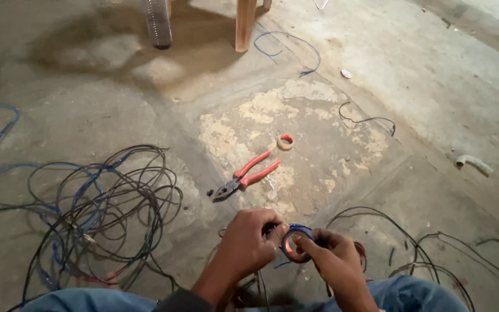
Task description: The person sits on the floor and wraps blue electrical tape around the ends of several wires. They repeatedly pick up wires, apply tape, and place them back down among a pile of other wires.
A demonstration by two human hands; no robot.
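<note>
Tape roll (pixel 295 245), dark with a reddish core, sits low in the middle of the view, pinched between both hands just above the knees. One roll here in play, and a second, smaller roll with an orange rim (pixel 285 141) lies alone on the concrete floor (pixel 376 69) farther out. One pair of pliers (pixel 246 176) with red handles rests between the two rolls, jaws pointing left, two tiny dark bits just beside its nose.

Left hand (pixel 245 242) is curled tight, knuckles up, fingers closed round a bundle of thin wires (pixel 276 230) right against the roll. Right hand (pixel 333 258) grips the roll itself, forefinger laid across its open centre, remaining fingers wrapped behind it. Both forearms come up from the bottom edge, converging, wrists bent inward.

One big tangle of black and blue wire (pixel 102 214) sprawls on the left; looser black strands (pixel 423 248) trail off on the right. One wooden leg (pixel 245 26) and one clear bottle (pixel 158 23) stand at the top.
</note>
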